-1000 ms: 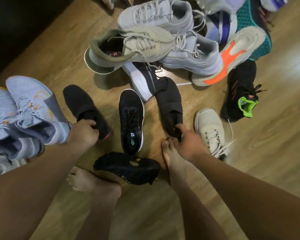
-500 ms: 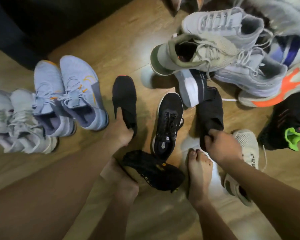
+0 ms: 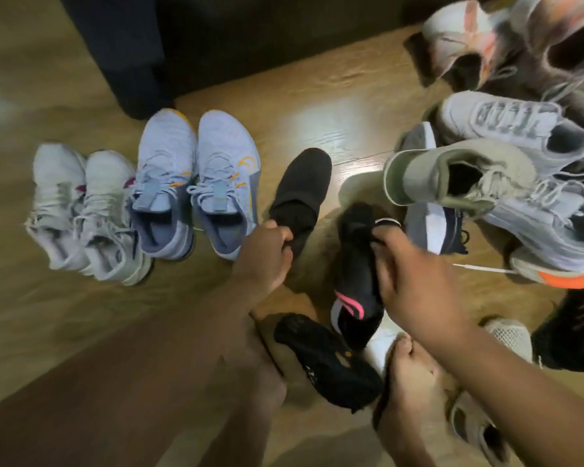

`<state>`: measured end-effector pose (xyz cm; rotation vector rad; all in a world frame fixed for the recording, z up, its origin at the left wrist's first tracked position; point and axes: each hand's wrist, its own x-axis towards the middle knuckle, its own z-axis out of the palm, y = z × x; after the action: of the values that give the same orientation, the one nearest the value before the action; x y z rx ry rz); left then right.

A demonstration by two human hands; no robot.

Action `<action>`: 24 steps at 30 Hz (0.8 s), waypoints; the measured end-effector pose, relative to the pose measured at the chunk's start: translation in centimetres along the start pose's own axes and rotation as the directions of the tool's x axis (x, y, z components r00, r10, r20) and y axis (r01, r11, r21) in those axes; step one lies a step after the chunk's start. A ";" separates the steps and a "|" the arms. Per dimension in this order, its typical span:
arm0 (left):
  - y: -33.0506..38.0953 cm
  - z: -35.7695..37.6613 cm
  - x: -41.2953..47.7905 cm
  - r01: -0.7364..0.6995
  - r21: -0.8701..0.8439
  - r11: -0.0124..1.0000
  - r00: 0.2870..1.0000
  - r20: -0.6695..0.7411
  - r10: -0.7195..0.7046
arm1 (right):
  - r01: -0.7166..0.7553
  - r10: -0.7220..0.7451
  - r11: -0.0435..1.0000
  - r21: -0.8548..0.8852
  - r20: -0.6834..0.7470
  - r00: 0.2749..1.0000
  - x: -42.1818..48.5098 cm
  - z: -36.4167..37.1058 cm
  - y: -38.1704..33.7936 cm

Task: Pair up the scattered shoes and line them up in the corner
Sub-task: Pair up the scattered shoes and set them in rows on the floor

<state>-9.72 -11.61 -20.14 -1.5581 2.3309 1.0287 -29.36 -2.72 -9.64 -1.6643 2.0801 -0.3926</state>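
My left hand (image 3: 267, 254) grips the heel of a plain black slip-on shoe (image 3: 304, 183) that rests toe-away on the wood floor, just right of a light blue pair (image 3: 196, 183). My right hand (image 3: 408, 274) holds the matching black shoe (image 3: 354, 264) lifted and turned, its pink-marked sole showing. A white pair (image 3: 85, 210) stands at the far left of the row. A heap of unsorted sneakers (image 3: 499, 183) lies at the right.
A dark piece of furniture (image 3: 132, 55) stands behind the row. Another black shoe (image 3: 327, 362) lies on its side between my bare feet (image 3: 415, 382). A black shoe with a green tongue (image 3: 573, 338) and a white mesh shoe (image 3: 506, 335) lie at the right edge.
The view swung left. My left hand slid its black shoe up beside the blue pair. My right hand lifted the other black shoe off the floor and turned it sole-up.
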 end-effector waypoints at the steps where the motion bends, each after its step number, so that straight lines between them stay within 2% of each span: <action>1: -0.3 -0.5 0.4 0.001 -0.022 1.000 0.998 -0.060 -0.002 | 0.020 -0.021 0.998 -0.055 -0.017 1.000 2.0 0.5 0.2; 3: -0.8 -1.1 1.5 -0.002 -0.039 0.999 0.980 -0.200 -0.006 | 0.087 -0.086 0.978 -0.190 0.010 0.996 5.5 1.9 0.5; 5: -0.7 -1.2 2.5 0.022 -0.071 0.997 0.963 -0.266 -0.040 | 0.150 -0.105 0.916 -0.373 0.137 0.985 7.8 3.7 0.8; 7: -0.1 -0.9 3.1 0.073 -0.111 0.991 0.984 -0.155 -0.090 | 0.171 -0.015 0.873 -0.458 0.323 0.946 9.1 5.4 0.8; 10: 0.8 0.1 2.6 0.107 -0.132 0.985 0.988 0.126 -0.090 | 0.155 0.108 0.901 -0.406 0.554 0.826 9.8 7.7 0.4; 12: 1.0 0.4 2.0 0.106 -0.201 0.974 0.977 0.202 -0.064 | 0.060 0.146 0.952 -0.300 0.618 0.773 9.5 8.7 -0.2; 14: 0.8 0.5 1.4 0.093 -0.249 0.964 0.978 0.203 -0.042 | -0.075 0.171 0.982 -0.173 0.650 0.740 8.5 9.5 -0.4; 17: 0.5 0.6 0.3 0.082 -0.283 0.956 0.986 0.162 -0.036 | -0.139 0.184 0.983 -0.122 0.577 0.796 5.6 9.5 0.2; 20: 0.9 0.4 -0.5 0.012 -0.218 0.976 1.000 0.003 -0.011 | -0.315 0.312 0.948 -0.052 0.352 0.882 2.8 8.2 2.0; 21: 1.3 0.2 -0.5 0.002 -0.183 0.983 0.999 -0.049 -0.011 | -0.429 0.412 0.903 0.010 0.256 0.874 2.2 7.6 2.5; 22: 1.8 0.0 -0.3 -0.002 -0.161 0.987 0.996 -0.089 -0.012 | -0.565 0.544 0.817 0.118 0.168 0.822 2.0 6.9 3.3; 23: 2.4 -0.2 -0.1 -0.012 -0.158 0.987 0.994 -0.113 -0.006 | -0.684 0.684 0.679 0.266 0.108 0.721 1.9 6.0 4.1; 24: 3.1 -0.3 0.2 -0.039 -0.170 0.985 0.991 -0.133 0.016 | -0.738 0.798 0.515 0.436 0.071 0.598 2.1 4.8 4.8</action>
<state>-12.39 -11.27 -18.59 -1.7082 2.4126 1.1973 -31.36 -3.35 -16.41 -0.3433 2.3626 -0.5980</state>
